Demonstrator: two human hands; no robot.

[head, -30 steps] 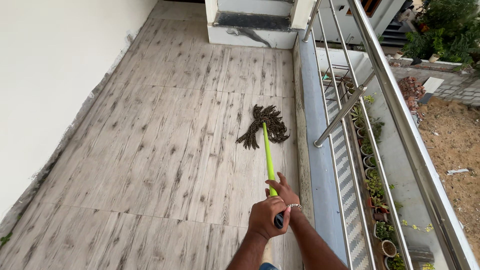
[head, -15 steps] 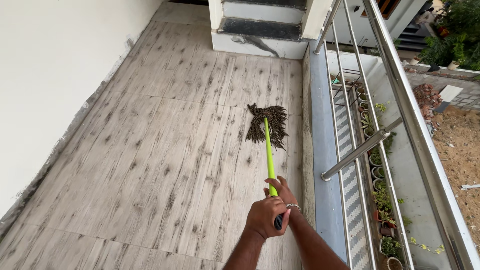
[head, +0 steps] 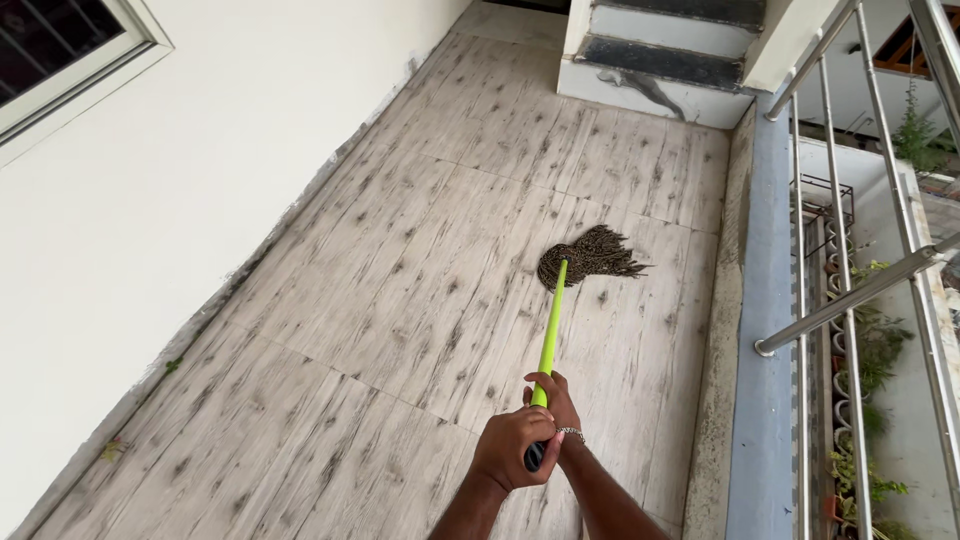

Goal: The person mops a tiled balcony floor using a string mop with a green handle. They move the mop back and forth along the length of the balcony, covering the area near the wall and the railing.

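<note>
Both hands grip the bright green mop handle [head: 549, 320]: the left hand [head: 512, 447] is wrapped around its black end, the right hand [head: 556, 400] curled on the shaft just beyond. Its dark stringy mop head [head: 590, 255] lies fanned rightward on the grey wood-grain tiled floor [head: 400, 300], near the steel railing [head: 850, 300].

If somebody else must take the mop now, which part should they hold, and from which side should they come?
Probably the bare green handle between the hands and the mop head, coming from above: it slants down to the floor with that stretch free. The left hand covers the dark end grip; the right hand wraps just below it. The stringy head gives no firm hold.
</note>
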